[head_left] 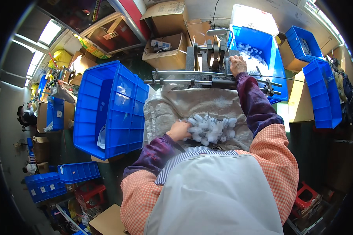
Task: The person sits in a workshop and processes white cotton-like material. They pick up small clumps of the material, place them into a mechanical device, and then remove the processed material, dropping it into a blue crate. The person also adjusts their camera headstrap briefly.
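A pile of small white, translucent plastic pieces (211, 129) lies on a greyish cloth (192, 102) in front of me. My left hand (179, 131) is at the pile's left side, its fingers curled in against the pieces, and what they pinch is hidden. Farther off, my right hand (238, 65) is by the right end of a dark metal machine (208, 74) with horizontal steel rods. Its fingers are bent and closed near the machine's block; anything in them is too small to make out.
To the right of the machine, a blue bin (276, 64) holds many white pieces. Large blue crates (123, 113) stand close on my left. Cardboard boxes (166, 51) sit behind the machine, and another blue crate (321, 94) stands at the right. A red stool (305, 196) is at the lower right.
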`<state>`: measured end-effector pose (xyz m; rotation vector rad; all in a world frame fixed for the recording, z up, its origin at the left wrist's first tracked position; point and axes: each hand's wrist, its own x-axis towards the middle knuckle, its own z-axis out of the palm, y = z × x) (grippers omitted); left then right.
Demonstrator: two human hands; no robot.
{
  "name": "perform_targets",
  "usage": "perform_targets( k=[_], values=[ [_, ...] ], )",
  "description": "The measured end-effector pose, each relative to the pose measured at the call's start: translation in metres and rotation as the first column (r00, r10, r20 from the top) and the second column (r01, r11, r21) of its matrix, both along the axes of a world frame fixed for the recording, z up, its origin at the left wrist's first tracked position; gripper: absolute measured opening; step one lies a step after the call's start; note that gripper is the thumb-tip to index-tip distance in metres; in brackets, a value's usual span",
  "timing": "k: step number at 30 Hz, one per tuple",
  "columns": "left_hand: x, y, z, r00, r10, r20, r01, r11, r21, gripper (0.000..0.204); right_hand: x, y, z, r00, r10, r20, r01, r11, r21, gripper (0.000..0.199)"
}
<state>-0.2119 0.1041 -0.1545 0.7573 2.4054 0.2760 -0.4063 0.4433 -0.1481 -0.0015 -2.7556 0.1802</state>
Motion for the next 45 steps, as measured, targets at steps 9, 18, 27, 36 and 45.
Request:
perform_targets(
  k=[9, 18, 27, 36, 45],
  values=[
    [-0.01, -0.003, 0.023, 0.997, 0.037, -0.062, -0.027, 0.987, 0.156, 0.023, -0.007, 0.003, -0.003, 0.995, 0.025, 0.1, -0.02, 0.998, -0.057, 0.018],
    [-0.015, -0.006, 0.027, 0.974, 0.134, -0.184, -0.1, 0.977, 0.187, 0.027, -0.004, 0.008, 0.002, 0.936, -0.218, 0.276, 0.241, 0.969, -0.052, 0.027],
    [-0.023, 0.018, 0.059, 0.978, 0.121, -0.17, -0.088, 0.978, 0.189, 0.031, 0.011, -0.012, 0.002, 0.966, -0.169, 0.194, 0.177, 0.984, -0.028, 0.03],
    [-0.022, 0.028, 0.056, 0.944, 0.277, -0.179, -0.168, 0.872, 0.459, 0.023, 0.009, -0.053, 0.004, 0.987, -0.141, 0.076, 0.136, 0.988, 0.071, 0.025],
    [-0.026, 0.036, 0.058, 0.959, 0.255, -0.121, -0.115, 0.744, 0.658, 0.022, 0.006, 0.019, -0.005, 0.957, -0.155, 0.247, 0.168, 0.985, -0.033, 0.03]
  ],
)
